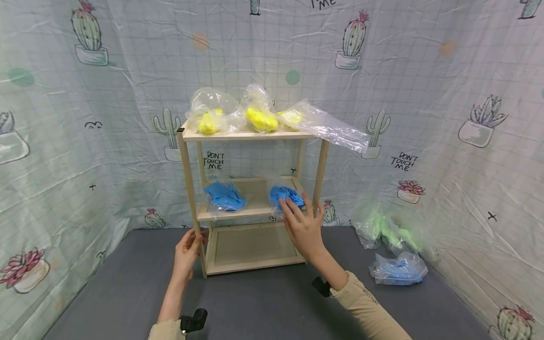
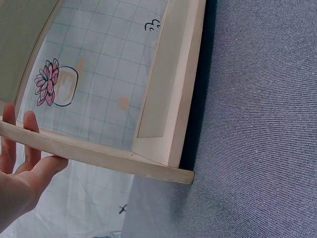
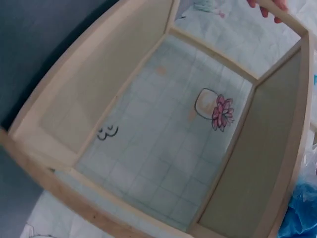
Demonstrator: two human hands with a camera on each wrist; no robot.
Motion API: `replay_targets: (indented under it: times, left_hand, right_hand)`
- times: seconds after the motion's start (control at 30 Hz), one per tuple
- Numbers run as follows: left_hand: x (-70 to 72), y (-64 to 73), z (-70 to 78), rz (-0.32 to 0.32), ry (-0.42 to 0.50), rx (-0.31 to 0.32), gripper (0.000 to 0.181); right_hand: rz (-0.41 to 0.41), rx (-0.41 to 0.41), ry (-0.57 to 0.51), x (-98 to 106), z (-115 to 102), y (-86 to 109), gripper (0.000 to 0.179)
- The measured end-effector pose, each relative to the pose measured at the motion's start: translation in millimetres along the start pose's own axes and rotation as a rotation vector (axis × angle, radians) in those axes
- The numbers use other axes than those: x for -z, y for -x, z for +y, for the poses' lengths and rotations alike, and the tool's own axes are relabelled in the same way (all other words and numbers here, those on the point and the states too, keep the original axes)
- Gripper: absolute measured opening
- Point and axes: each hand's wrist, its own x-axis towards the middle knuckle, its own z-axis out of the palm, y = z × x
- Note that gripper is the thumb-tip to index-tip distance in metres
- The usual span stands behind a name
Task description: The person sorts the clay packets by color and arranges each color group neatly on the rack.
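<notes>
A wooden shelf rack with three levels stands on the grey table. My left hand holds its front left post, thumb on one side and fingers on the other; the left wrist view shows the post between them. With fingers spread, my right hand reaches to the middle level and touches a clear bag of blue material near the right post. Part of that bag is behind the fingers. To its left on the same level lies another clear bag with blue contents.
Several clear bags with yellow contents lie on the top level; one bag's loose plastic hangs past the right edge. Right of the rack, bags with green contents and a blue-filled bag lie on the table. Printed cloth encloses the space.
</notes>
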Motion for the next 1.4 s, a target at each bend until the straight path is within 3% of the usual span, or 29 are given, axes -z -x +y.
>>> replay_targets:
  times: [0.17,0.37,0.73,1.1,1.4]
  left_hand:
    - [-0.2,0.4,1.1,0.002,-0.001,-0.001,0.035]
    - [-0.7,0.5,1.7,0.003,-0.008,-0.001,0.039]
    - [-1.0,-0.8,-0.3,0.002,0.009,-0.016,0.04]
    - [-1.8,0.5,1.2,0.017,-0.01,0.009,0.037]
    - [-1.1,1.1,1.6,0.007,-0.003,0.0,0.037]
  right_hand:
    - [0.021,-0.005,0.012,-2.2,-1.6,-2.0,0.044]
    - [0.016,0.015,-0.024,-7.6,-2.5,-7.3,0.044]
    - [-0.137,0.081,-0.033,-15.7,-17.0,-24.3,0.043]
    - [-0.374,0.044,-0.048,-24.8,-41.5,-38.5,0.057]
    - [-0.441,0.043,-0.029,-32.1,-50.1,-39.1,0.065]
